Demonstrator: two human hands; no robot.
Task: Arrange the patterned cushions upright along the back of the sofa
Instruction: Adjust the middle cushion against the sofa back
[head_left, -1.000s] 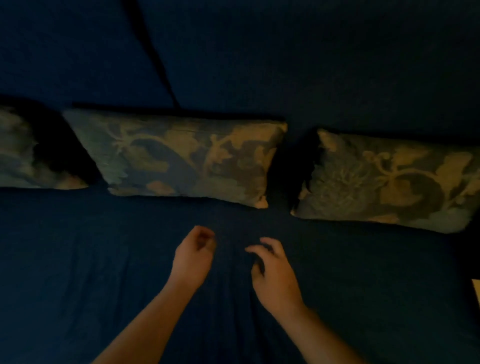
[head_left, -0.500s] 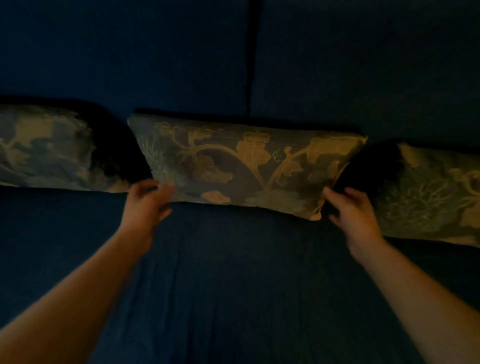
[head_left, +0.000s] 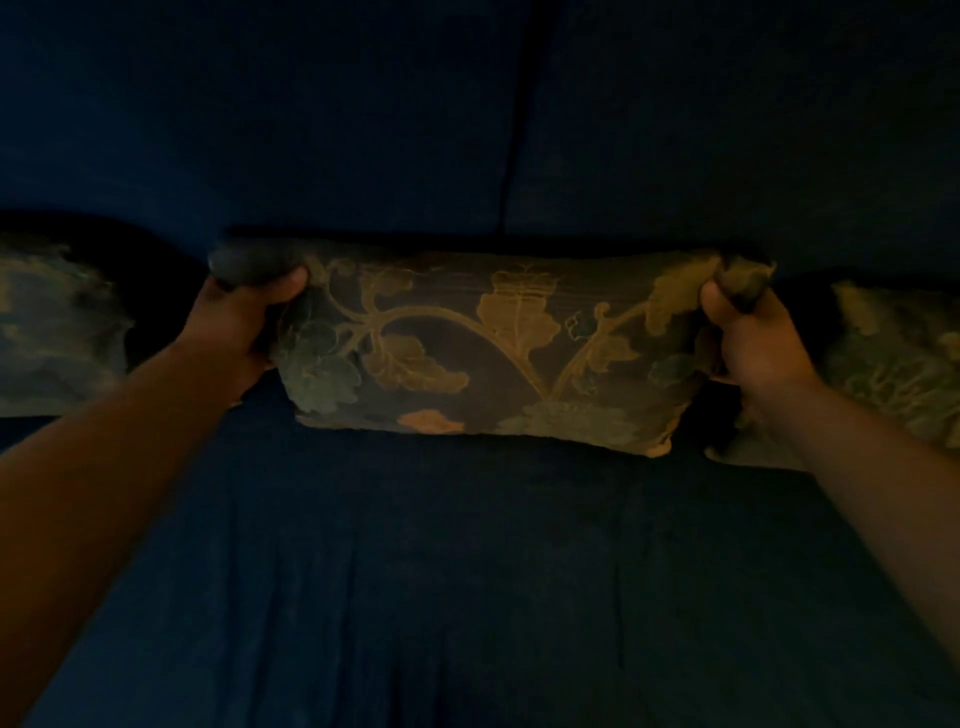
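Observation:
The scene is dim. A middle patterned cushion (head_left: 498, 353) with gold leaves and vines lies along the foot of the dark blue sofa back (head_left: 363, 130). My left hand (head_left: 239, 322) is closed over its upper left corner, thumb on the front face. My right hand (head_left: 753, 338) is closed over its upper right corner. A second patterned cushion (head_left: 52, 327) lies at the far left edge. A third patterned cushion (head_left: 898, 374) lies at the right, partly hidden behind my right wrist.
The dark blue sofa seat (head_left: 493, 571) spreads out in front of the cushions between my forearms. A vertical seam (head_left: 514, 124) divides the sofa back above the middle cushion. Dark gaps separate the middle cushion from its neighbours.
Both hands moved apart from the seat's middle to the middle cushion's ends and closed on its upper corners. The view has come closer and centred on that cushion.

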